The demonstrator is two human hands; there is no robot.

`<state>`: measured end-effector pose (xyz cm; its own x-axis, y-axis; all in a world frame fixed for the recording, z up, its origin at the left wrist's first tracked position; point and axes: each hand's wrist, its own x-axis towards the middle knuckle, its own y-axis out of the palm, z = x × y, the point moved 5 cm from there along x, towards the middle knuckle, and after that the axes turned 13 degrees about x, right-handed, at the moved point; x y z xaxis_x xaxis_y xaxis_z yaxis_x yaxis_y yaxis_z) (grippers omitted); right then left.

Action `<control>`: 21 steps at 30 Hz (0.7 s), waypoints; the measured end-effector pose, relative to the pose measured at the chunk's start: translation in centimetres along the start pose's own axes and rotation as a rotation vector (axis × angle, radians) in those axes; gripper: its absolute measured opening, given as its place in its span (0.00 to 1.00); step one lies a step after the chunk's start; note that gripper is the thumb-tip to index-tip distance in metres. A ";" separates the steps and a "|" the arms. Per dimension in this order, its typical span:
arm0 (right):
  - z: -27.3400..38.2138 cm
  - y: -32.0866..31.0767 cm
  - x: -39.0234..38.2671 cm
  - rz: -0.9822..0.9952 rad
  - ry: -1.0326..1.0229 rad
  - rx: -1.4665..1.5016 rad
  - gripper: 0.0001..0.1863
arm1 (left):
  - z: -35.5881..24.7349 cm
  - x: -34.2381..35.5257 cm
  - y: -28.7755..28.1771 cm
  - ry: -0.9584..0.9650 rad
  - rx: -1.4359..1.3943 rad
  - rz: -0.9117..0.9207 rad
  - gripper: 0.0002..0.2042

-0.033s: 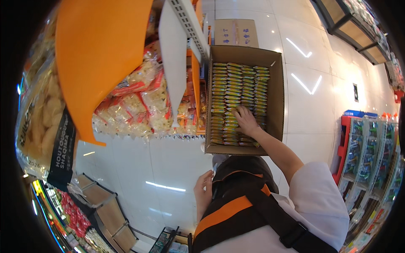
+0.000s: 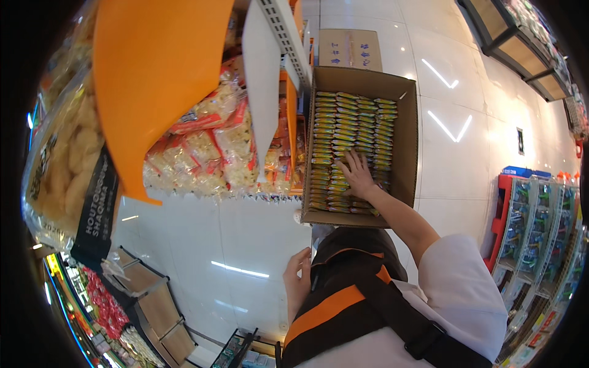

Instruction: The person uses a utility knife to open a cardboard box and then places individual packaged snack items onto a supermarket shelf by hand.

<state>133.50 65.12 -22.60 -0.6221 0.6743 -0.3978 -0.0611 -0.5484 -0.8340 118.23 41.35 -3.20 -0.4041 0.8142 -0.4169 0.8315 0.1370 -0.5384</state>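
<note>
A deep cardboard box (image 2: 407,147), its top open, stands in front of my legs. Small yellow-green snack packets (image 2: 351,126) fill it in tight upright rows. My right hand (image 2: 358,178) reaches into the box from the right and rests on the packets with its fingers spread; none is gripped. Under the palm, some packets are hidden. Low at my side hangs my left hand (image 2: 297,281), beside my dark apron (image 2: 343,270) with an orange stripe. Its fingers are loosely bent and apart, and I see nothing held in them.
At left, an orange panel (image 2: 159,73) and a white shelf bracket (image 2: 261,80) border bagged snacks (image 2: 208,147). A large snack bag (image 2: 61,165) hangs at far left. Behind the box lies another carton (image 2: 350,49). A display rack (image 2: 534,227) stands right on the tiled floor.
My right hand's fingers have spread wider over the packets. The whole view has shifted slightly, so the box and shelf sit a little farther right. My left hand looks much the same.
</note>
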 end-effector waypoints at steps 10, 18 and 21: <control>-1.3 0.2 2.7 0.024 -0.066 -0.034 0.62 | 0.6 -1.2 -1.0 -0.047 0.024 -0.115 0.11; -0.2 -1.6 3.7 0.182 0.071 0.000 0.52 | 0.2 -0.4 -2.3 0.043 0.062 -0.099 0.11; -1.9 -1.2 5.4 0.172 0.003 0.055 0.52 | 0.4 -0.4 -2.5 0.049 0.064 -0.091 0.12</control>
<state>131.65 70.38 -24.47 -0.6246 0.5699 -0.5339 0.0029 -0.6820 -0.7314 116.15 40.44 -1.93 -0.4559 0.8271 -0.3288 0.7657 0.1760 -0.6187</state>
